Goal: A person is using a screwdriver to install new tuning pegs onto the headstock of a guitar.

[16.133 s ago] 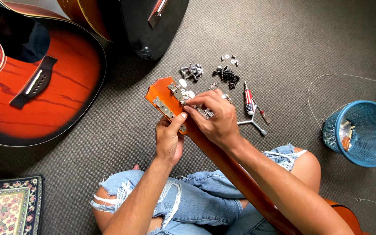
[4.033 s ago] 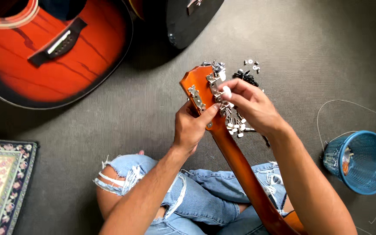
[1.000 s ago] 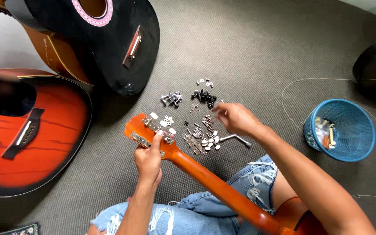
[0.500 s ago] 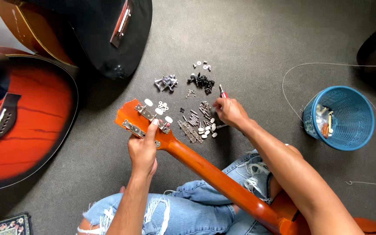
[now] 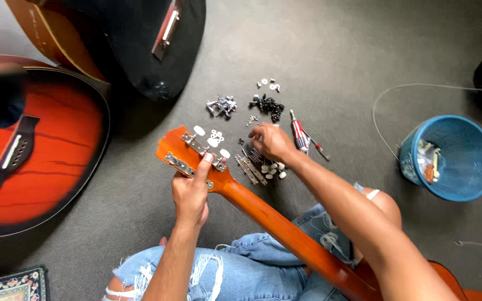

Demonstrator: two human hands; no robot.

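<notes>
- Left hand (image 5: 189,192) wrapped tight round orange guitar headstock (image 5: 188,153), grip closed.
- Right hand (image 5: 273,142) down on loose tuner parts (image 5: 260,167) on floor, fingers curled, can't tell if pinching anything.

Grey carpeted floor (image 5: 336,50), on which are laid tuning-machine parts (image 5: 260,167), black pegs (image 5: 268,104), a screwdriver (image 5: 298,131), a blue basket (image 5: 478,167) and guitar bodies (image 5: 57,150).
</notes>
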